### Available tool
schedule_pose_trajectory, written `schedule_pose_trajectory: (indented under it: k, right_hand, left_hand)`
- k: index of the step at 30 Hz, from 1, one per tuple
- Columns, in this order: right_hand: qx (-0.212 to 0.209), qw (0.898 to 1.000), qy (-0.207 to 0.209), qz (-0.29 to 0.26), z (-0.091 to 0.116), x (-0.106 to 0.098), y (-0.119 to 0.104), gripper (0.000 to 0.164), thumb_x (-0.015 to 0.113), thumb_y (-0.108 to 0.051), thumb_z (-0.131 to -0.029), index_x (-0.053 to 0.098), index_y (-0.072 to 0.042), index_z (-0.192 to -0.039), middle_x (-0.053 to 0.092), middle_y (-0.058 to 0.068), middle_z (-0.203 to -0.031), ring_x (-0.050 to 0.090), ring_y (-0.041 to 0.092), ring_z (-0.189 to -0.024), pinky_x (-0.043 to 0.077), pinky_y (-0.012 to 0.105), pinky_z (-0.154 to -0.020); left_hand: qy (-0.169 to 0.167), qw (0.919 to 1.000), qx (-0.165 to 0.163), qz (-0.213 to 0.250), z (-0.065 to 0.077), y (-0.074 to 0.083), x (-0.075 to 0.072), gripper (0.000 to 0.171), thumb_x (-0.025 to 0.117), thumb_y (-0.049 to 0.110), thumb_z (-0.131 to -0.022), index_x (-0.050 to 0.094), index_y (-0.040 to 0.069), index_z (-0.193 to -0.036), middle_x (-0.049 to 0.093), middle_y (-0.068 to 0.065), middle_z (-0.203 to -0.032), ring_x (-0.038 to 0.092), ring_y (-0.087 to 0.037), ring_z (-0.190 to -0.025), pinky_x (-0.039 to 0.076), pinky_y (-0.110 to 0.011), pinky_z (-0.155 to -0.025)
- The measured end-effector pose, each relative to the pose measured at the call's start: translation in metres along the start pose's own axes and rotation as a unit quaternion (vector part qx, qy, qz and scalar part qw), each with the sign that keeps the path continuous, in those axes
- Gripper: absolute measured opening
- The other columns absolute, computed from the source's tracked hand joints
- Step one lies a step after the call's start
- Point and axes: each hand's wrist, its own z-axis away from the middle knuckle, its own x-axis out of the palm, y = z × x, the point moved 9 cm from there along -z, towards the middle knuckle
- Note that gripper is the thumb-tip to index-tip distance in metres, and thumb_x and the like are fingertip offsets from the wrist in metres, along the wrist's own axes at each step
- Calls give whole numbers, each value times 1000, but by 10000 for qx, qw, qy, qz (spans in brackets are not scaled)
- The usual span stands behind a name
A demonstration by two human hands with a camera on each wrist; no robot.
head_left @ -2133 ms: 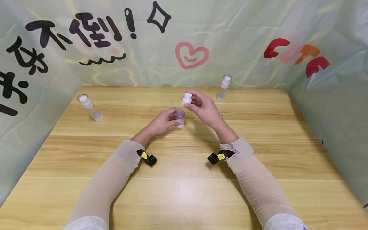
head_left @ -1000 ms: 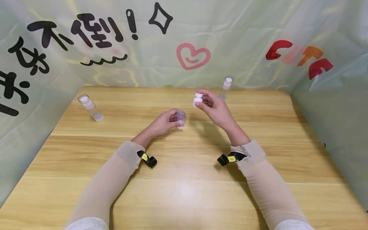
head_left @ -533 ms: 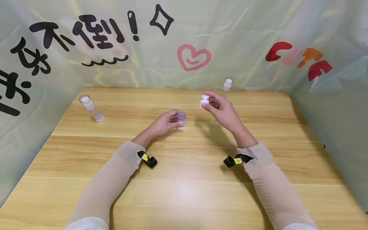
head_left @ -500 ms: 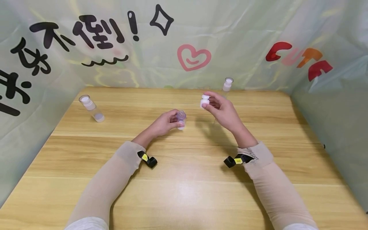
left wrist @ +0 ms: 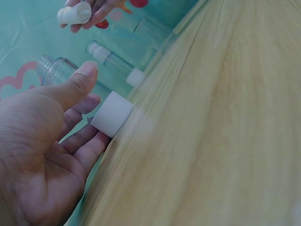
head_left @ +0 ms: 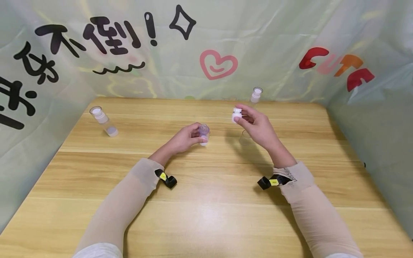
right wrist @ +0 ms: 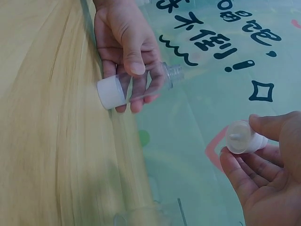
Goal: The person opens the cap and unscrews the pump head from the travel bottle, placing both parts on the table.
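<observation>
My left hand [head_left: 184,137] holds a clear bottle [head_left: 204,132] upright between thumb and fingers. Its threaded neck is uncovered, and its white base [left wrist: 112,114] sits at or just over the tabletop. To the right and higher, my right hand [head_left: 259,127] pinches a white pump head [head_left: 237,115] in the air between thumb and fingers. The right wrist view shows the underside of the pump head [right wrist: 241,137] with a small central stem. Below the right hand a clear cap [head_left: 246,134] stands on the table, partly hidden by that hand.
An assembled pump bottle [head_left: 104,122] stands at the back left of the wooden table [head_left: 206,200]. Another pump bottle [head_left: 256,95] stands at the back right, its lower part hidden behind my right hand. A printed curtain [head_left: 155,79] encloses the back and sides.
The right hand has moved rightward, away from the bottle, carrying the pump head. Its cover over the clear cap has shifted, so the rim shows more. The left hand stays in place with the bottle.
</observation>
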Motion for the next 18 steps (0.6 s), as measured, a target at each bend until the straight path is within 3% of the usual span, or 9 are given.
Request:
schedule_pose_trajectory:
  k: [8, 13, 18]
  right_hand:
    - [6, 10000, -9, 40, 4, -9, 2, 48, 62, -24, -98, 51, -12, -143, 61, 15, -123, 63, 26, -107, 56, 32, -87]
    - [3, 9999, 110, 46, 6, -18, 6, 47, 62, -22, -98, 51, -11, -143, 61, 18, -122, 64, 26, -104, 55, 21, -82]
    - [31, 9998, 177, 125, 7, -25, 13, 47, 61, -24, -99, 51, -11, -143, 61, 18, -121, 65, 21, -99, 55, 20, -79]
  left_hand:
    - [35, 10000, -62, -65, 0, -1, -1, 39, 69, 16, -92, 56, 6, -127, 63, -8, -119, 59, -21, -116, 51, -30, -96]
    - [20, 10000, -66, 8, 0, -1, 0, 38, 69, 16, -93, 56, 6, -127, 63, -8, -119, 60, -20, -113, 52, -29, -94]
    - [36, 10000, -74, 4, 0, -2, -1, 37, 69, 16, -93, 56, 6, -126, 63, -8, -118, 61, -20, -112, 53, -29, -92]
